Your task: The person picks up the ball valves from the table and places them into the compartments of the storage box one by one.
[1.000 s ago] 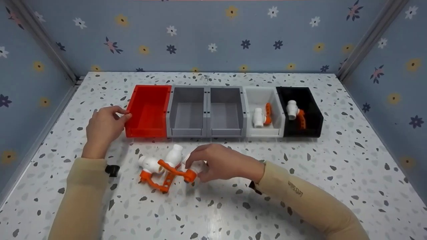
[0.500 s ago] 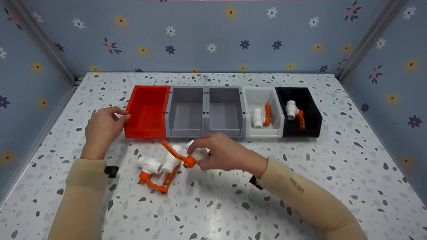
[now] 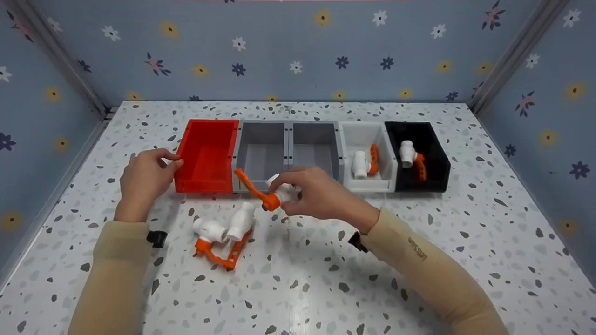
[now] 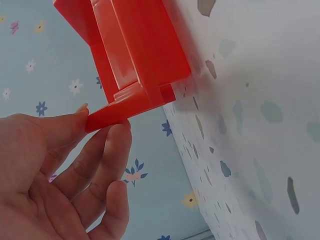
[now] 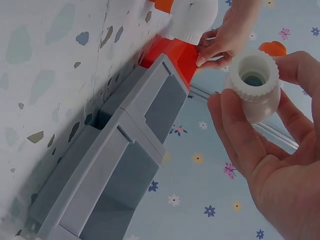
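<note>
The right hand (image 3: 314, 193) pinches a white valve (image 3: 285, 193) with an orange handle, held above the front edges of the two grey bins (image 3: 263, 158). In the right wrist view its fingers grip the white body (image 5: 256, 95), with the round opening facing the camera. At the left, the left hand (image 3: 148, 179) pinches the side rim of the red bin (image 3: 205, 179); in the left wrist view thumb and fingers close on the red edge (image 4: 107, 115). Two more white valves (image 3: 242, 221) (image 3: 209, 229) with orange handles lie together on the table in front of the bins.
Right of the grey bins stand a white bin (image 3: 370, 184) holding one valve (image 3: 360, 165) and a black bin (image 3: 440, 172) holding another (image 3: 407, 153). Flower-patterned panels (image 3: 298, 42) surround the speckled table (image 3: 326, 288) at the back and sides.
The right hand has lifted its valve off the table and moved it away from the other two, up and slightly right to the grey bins. The left hand stays at the red bin.
</note>
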The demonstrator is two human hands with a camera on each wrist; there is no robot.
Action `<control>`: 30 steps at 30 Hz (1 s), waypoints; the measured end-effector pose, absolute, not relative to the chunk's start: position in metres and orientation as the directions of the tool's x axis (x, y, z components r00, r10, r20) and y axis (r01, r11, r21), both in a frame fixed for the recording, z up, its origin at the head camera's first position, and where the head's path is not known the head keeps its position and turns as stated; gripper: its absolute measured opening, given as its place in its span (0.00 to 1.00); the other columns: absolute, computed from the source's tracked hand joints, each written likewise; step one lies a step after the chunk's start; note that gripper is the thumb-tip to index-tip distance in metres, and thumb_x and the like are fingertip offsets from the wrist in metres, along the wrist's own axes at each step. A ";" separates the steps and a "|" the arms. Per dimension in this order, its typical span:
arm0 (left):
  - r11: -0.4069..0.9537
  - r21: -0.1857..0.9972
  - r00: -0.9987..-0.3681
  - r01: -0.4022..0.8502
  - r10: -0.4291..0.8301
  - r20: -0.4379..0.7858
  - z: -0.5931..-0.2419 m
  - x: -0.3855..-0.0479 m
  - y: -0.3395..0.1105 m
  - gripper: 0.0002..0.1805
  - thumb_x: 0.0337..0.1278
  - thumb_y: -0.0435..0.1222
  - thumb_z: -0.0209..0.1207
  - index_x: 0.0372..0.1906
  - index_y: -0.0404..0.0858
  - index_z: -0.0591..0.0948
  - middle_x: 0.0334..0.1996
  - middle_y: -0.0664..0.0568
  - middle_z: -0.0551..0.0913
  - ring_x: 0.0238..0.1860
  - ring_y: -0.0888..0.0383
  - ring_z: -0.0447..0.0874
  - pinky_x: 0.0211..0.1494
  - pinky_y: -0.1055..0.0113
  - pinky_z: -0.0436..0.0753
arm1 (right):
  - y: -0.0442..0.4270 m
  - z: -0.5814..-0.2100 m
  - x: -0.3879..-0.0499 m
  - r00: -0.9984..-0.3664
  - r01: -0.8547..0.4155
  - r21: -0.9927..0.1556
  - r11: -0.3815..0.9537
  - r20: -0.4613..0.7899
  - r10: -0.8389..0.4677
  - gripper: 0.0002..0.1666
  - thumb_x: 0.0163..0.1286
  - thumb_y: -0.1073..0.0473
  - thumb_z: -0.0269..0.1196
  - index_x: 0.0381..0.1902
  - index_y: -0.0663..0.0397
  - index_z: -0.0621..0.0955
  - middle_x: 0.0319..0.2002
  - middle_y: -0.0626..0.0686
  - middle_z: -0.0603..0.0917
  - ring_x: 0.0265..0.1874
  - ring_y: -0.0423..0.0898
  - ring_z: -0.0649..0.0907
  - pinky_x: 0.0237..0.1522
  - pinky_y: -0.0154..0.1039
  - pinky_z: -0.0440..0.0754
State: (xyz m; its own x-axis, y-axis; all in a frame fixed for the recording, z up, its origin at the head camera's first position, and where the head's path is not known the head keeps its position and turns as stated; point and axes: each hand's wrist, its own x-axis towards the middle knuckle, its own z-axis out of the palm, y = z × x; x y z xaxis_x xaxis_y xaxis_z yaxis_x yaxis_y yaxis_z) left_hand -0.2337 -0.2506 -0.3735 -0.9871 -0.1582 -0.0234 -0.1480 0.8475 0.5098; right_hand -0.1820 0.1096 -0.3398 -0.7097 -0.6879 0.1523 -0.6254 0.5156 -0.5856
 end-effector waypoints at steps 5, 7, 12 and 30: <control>0.851 0.501 -0.986 -0.156 -0.160 -0.034 -0.373 -0.234 -0.250 0.19 0.70 0.45 0.56 0.57 0.38 0.81 0.43 0.37 0.79 0.40 0.43 0.73 0.36 0.53 0.75 | 0.112 -0.336 -0.186 -0.732 -0.616 -0.587 0.526 0.178 -0.658 0.20 0.59 0.65 0.66 0.48 0.40 0.85 0.49 0.41 0.83 0.18 0.39 0.71 0.24 0.35 0.73; 0.851 0.501 -0.986 -0.157 -0.161 -0.036 -0.373 -0.234 -0.250 0.19 0.70 0.45 0.56 0.57 0.38 0.81 0.43 0.37 0.79 0.41 0.42 0.72 0.36 0.52 0.75 | 0.112 -0.335 -0.187 -0.742 -0.607 -0.584 0.539 0.173 -0.648 0.20 0.59 0.65 0.66 0.48 0.41 0.84 0.48 0.42 0.83 0.19 0.40 0.71 0.24 0.35 0.74; 0.849 0.509 -0.988 -0.145 -0.156 -0.022 -0.373 -0.233 -0.250 0.19 0.70 0.45 0.57 0.57 0.38 0.82 0.43 0.37 0.79 0.40 0.43 0.72 0.36 0.53 0.75 | 0.113 -0.332 -0.192 -0.767 -0.575 -0.591 0.565 0.149 -0.625 0.20 0.60 0.64 0.67 0.50 0.41 0.84 0.50 0.43 0.83 0.24 0.42 0.72 0.25 0.35 0.73; 0.844 0.517 -0.988 -0.141 -0.156 -0.015 -0.375 -0.232 -0.251 0.19 0.70 0.45 0.57 0.57 0.38 0.81 0.42 0.38 0.80 0.39 0.43 0.73 0.35 0.54 0.75 | 0.121 -0.327 -0.216 -0.879 -0.407 -0.655 0.637 0.089 -0.469 0.20 0.59 0.61 0.66 0.49 0.37 0.84 0.51 0.41 0.82 0.40 0.45 0.78 0.32 0.38 0.74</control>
